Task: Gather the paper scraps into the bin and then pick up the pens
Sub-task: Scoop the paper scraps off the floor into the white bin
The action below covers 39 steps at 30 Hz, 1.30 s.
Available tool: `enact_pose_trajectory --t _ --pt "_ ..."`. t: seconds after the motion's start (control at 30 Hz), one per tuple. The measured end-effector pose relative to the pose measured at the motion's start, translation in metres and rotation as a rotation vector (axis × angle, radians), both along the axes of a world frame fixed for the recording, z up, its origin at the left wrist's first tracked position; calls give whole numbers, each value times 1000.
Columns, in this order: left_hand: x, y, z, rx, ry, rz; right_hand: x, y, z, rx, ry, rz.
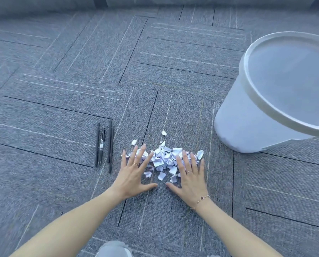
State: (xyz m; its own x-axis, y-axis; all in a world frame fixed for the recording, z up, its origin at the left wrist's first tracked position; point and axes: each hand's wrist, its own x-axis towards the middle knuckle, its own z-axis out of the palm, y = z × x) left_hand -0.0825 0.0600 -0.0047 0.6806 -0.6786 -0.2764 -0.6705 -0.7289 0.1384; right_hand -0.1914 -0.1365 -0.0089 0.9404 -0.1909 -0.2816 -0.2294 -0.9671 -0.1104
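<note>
**Both hands spread flat at a heap of paper scraps on the carpet**

At the near edge a knee point(114, 249) in grey cloth is seen. Two bare forearms are stretched forward over the carpet point(43, 145). The left hand point(134, 175) and the right hand point(189, 179) are laid palm down, fingers wide and straight, nothing held; the fingertips are placed on either flank of the paper scraps point(164, 160). A bracelet point(203, 198) is worn on the right wrist. Just left of the heap, the pens point(104, 145) are laid side by side. Further off to the right, the bin point(247, 117) is stood, well apart from the scraps.
</note>
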Motion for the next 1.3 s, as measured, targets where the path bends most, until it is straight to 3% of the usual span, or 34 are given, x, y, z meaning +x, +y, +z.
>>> enact_pose_trajectory --t 0.17,0.3,0.57,0.73,1.0,1.3 --pt "11 -15 -11 -33 -18 112 26 -8 -11 12 -39 -127" --pt "31 -25 -18 -75 1 158 43 -15 -18 48 -84 -107" --pt "59 -28 -20 -181 66 70 71 -30 -18 213 -127 111" --pt "59 -6 -22 -134 13 -92 82 -23 -18 266 -212 201" --pt "77 -8 -27 -243 -47 -32 102 -10 -29 291 -365 201" --pt "79 -7 -45 -385 -199 -218 105 -5 -41 237 -615 211"
